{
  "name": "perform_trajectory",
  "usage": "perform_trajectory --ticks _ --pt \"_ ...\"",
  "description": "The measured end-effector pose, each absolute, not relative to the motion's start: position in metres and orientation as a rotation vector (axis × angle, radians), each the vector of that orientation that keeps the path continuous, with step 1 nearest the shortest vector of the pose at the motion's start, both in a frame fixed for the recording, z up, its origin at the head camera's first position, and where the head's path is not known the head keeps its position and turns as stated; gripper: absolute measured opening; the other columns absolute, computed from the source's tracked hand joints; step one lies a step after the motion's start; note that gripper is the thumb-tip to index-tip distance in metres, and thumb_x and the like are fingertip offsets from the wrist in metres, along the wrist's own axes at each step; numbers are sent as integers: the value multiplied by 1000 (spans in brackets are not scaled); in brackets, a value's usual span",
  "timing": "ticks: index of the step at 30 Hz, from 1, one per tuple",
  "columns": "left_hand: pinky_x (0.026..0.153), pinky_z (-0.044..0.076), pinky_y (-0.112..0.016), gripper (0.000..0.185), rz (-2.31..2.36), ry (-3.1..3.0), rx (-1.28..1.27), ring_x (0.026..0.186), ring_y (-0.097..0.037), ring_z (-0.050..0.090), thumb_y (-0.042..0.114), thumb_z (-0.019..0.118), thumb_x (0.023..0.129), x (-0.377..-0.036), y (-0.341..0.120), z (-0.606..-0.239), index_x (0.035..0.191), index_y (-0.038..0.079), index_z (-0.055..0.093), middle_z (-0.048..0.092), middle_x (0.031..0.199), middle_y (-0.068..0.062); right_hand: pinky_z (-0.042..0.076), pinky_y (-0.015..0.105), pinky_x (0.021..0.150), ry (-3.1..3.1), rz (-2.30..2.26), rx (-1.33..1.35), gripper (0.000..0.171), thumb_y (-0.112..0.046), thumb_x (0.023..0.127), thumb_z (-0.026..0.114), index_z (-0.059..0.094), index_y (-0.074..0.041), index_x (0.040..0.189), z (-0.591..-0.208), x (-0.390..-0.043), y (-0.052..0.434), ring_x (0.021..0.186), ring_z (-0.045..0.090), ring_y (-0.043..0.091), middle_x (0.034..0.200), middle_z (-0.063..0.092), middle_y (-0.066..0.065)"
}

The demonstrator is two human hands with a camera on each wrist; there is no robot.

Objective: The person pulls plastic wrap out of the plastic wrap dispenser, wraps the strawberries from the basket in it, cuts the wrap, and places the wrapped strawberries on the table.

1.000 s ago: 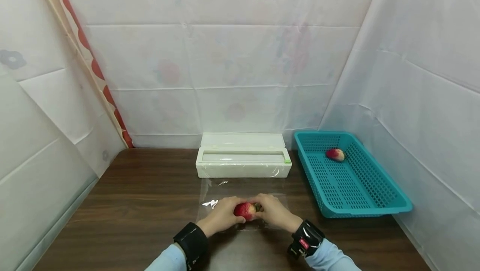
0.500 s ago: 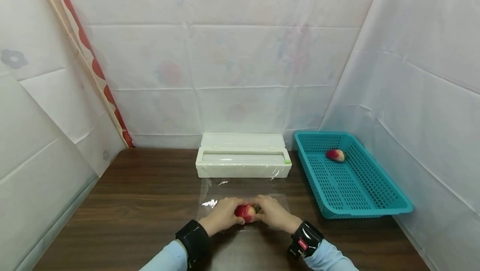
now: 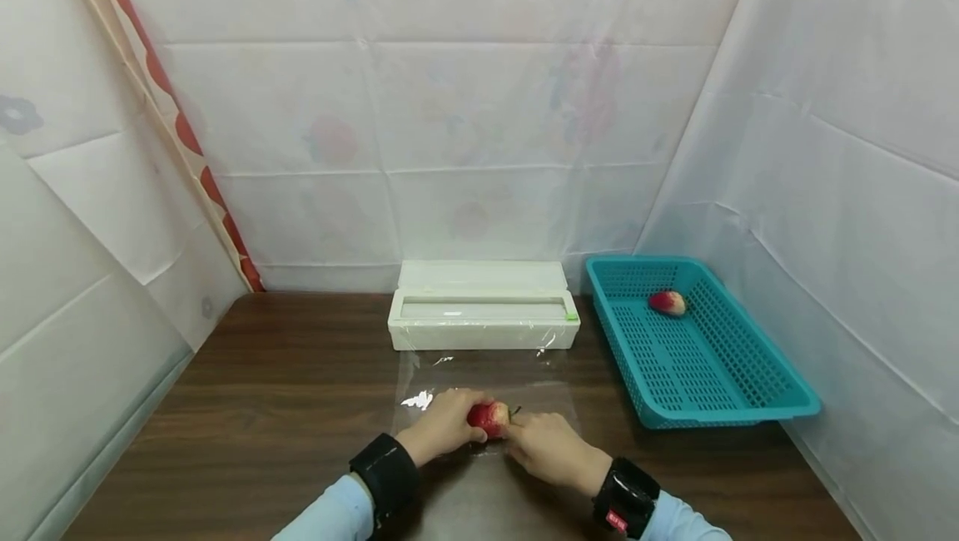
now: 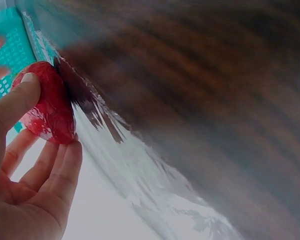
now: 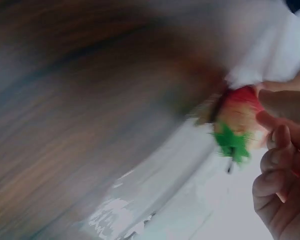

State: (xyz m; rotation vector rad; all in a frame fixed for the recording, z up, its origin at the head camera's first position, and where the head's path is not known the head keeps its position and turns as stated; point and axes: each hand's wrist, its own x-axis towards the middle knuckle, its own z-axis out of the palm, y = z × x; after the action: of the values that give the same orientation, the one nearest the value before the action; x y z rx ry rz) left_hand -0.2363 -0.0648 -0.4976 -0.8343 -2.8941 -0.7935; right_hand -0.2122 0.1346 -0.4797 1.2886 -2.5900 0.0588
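Clear film [image 3: 479,379] lies spread near the table's [image 3: 285,374] front edge, left hand [image 3: 442,426] gripping the red strawberry [image 3: 489,418] on it, right hand [image 3: 550,449] with fingers curled at its stem end, steadying it for wrapping.

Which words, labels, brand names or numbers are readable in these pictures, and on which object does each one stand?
No text can be read.
Red tag on the right wrist band: there is a mark, but it is too small to read.
Wrap dispenser box: no legible print; only a small green spot at its right end.
Teal basket, strawberry, table: no writing visible.
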Motion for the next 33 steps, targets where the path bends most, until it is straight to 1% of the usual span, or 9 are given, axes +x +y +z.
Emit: perform_trajectory --ticks 2,4,8,12,15,18,24,28,33 --pt "81 49 -35 45 -793 -2896 -826 95 -20 62 22 79 67 -237 -66 -497 108 10 65 67 103 -4 37 21 41 -2568 -71 1327 11 -24 74 70 60 -20 72 -485 -212 134 54 53 5 70 57 -10" --pt "81 49 -34 45 -800 -2900 -826 94 -19 62 22 79 67 -237 -66 -498 108 10 65 67 103 -4 33 22 38 -2543 -177 1356 15 -25 74 69 58 -20 66 -489 -212 134 49 49 5 66 55 -10" --pt "78 49 -32 44 -836 -2896 -835 91 -17 62 21 79 67 -238 -65 -499 107 9 65 68 101 -3 27 23 37 -2452 -343 1379 18 -24 73 68 56 -20 60 -494 -211 131 45 44 6 62 54 -10" --pt "77 49 -30 44 -841 -2883 -839 89 -16 62 21 79 67 -238 -64 -501 107 10 65 68 100 -2 26 22 37 -2372 -486 1384 16 -24 73 69 58 -22 61 -495 -211 129 45 42 4 68 57 -12" --pt "77 49 -30 44 -827 -2884 -839 90 -16 62 22 79 67 -238 -63 -502 108 11 65 68 102 -2 26 21 38 -2330 -562 1387 12 -24 73 69 60 -23 66 -496 -212 129 48 43 3 75 59 -12" --pt "78 50 -30 45 -819 -2886 -835 91 -16 62 21 79 67 -237 -64 -502 108 11 65 68 103 -3 27 21 38 -2305 -584 1388 10 -24 73 70 61 -23 70 -499 -212 130 51 45 4 78 59 -11" --pt "78 50 -30 45 -799 -2890 -831 91 -17 63 22 79 67 -235 -64 -498 108 10 64 67 103 -3 25 20 38 -2252 -510 1363 10 -20 72 69 59 -20 70 -500 -216 131 49 43 3 71 55 -10" --pt "79 50 -31 46 -789 -2898 -818 92 -17 63 23 79 67 -235 -64 -497 109 11 64 67 103 -3 26 20 37 -2222 -389 1296 8 -17 72 66 58 -18 71 -498 -219 131 47 42 4 66 53 -9" --pt "79 50 -31 46 -789 -2901 -809 92 -18 63 23 79 67 -235 -64 -496 108 10 65 68 103 -4 27 20 36 -2242 -251 1236 8 -18 72 63 56 -18 71 -498 -221 130 46 44 6 65 54 -9"
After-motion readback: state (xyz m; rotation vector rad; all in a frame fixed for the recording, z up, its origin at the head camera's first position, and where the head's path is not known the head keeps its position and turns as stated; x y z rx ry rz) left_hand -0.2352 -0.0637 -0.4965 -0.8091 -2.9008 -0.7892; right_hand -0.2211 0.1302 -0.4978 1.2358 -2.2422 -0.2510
